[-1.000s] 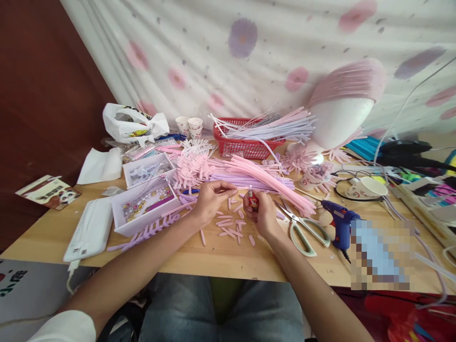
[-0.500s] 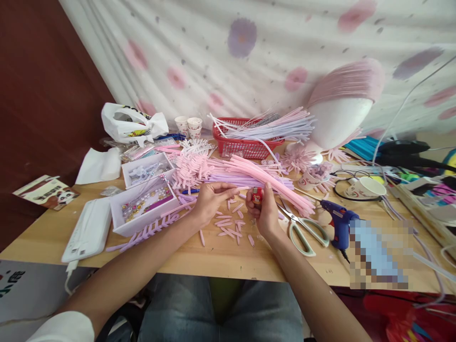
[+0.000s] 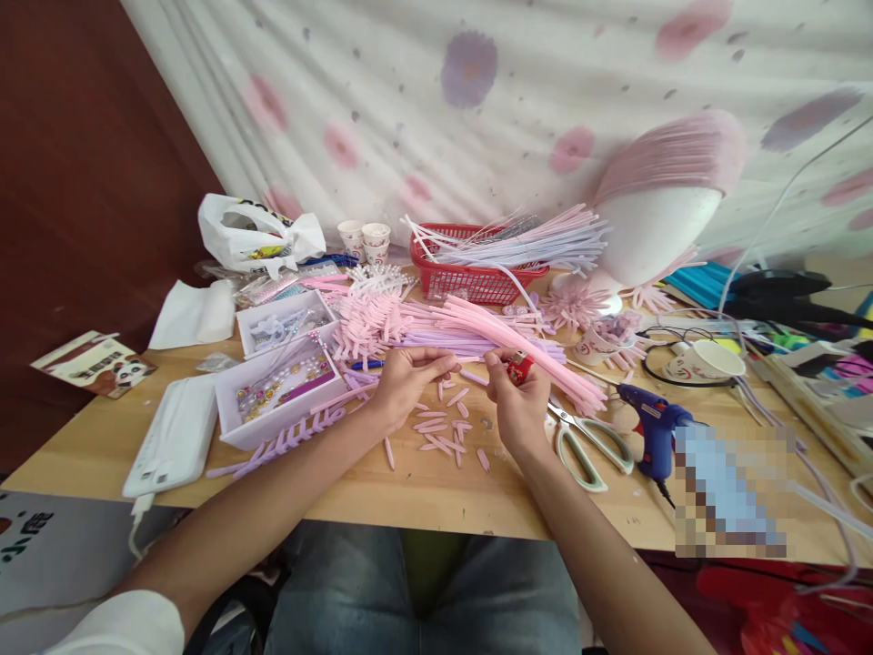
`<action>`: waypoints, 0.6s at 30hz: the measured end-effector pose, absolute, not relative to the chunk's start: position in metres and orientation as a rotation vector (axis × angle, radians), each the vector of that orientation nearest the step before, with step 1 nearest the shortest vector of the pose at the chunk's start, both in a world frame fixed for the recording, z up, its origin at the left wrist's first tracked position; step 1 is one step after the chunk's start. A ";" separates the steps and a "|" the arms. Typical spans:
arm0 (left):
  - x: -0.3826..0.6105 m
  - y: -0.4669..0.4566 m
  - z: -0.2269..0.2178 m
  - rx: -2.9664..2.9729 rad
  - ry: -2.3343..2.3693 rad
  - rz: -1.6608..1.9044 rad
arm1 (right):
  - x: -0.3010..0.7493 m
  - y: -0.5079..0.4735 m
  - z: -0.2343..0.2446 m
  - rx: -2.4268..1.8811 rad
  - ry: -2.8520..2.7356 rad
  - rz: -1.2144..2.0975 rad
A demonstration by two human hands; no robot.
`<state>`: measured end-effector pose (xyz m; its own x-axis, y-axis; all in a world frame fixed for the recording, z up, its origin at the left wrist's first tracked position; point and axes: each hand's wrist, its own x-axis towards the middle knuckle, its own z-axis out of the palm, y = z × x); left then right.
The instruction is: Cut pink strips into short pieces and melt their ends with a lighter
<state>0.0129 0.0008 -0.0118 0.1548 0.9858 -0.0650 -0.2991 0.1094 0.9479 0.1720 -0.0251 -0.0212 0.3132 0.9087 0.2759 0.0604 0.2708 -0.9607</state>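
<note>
My right hand (image 3: 518, 405) is closed round a small red lighter (image 3: 520, 367), held a little above the wooden table (image 3: 423, 487). My left hand (image 3: 404, 380) pinches a thin pink piece between thumb and fingertips, pointing toward the right hand; the piece is mostly hidden. Both hands hover over several short pink cut pieces (image 3: 440, 432) scattered on the table, just in front of a long bundle of pink and lilac pipe cleaners (image 3: 477, 332).
Scissors (image 3: 587, 444) and a blue glue gun (image 3: 651, 428) lie right of my hands. White trays of beads (image 3: 279, 387) and a white pouch (image 3: 170, 437) sit left. Behind are a red basket (image 3: 470, 277), paper cups (image 3: 365, 241), a foam head (image 3: 655, 227), a plastic bag (image 3: 255, 236).
My right hand has lifted and moved right with the red lighter, turning it so it tilts outward. My left hand has stayed almost in place.
</note>
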 end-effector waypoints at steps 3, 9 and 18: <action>0.013 0.000 -0.012 0.985 0.915 1.181 | 0.171 -0.026 -0.020 -1.165 -1.104 0.785; 0.013 0.000 -0.013 0.990 0.892 1.171 | 0.171 -0.025 -0.021 -1.206 -1.127 0.765; 0.014 0.000 -0.013 1.011 0.908 1.195 | 0.166 -0.024 -0.027 -1.179 -1.012 0.792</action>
<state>0.0141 -0.0002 -0.0130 0.1493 0.9883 -0.0314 -0.2950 0.0748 0.9526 0.1661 -0.0239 -0.0268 0.3632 0.9074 0.2115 0.0124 0.2223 -0.9749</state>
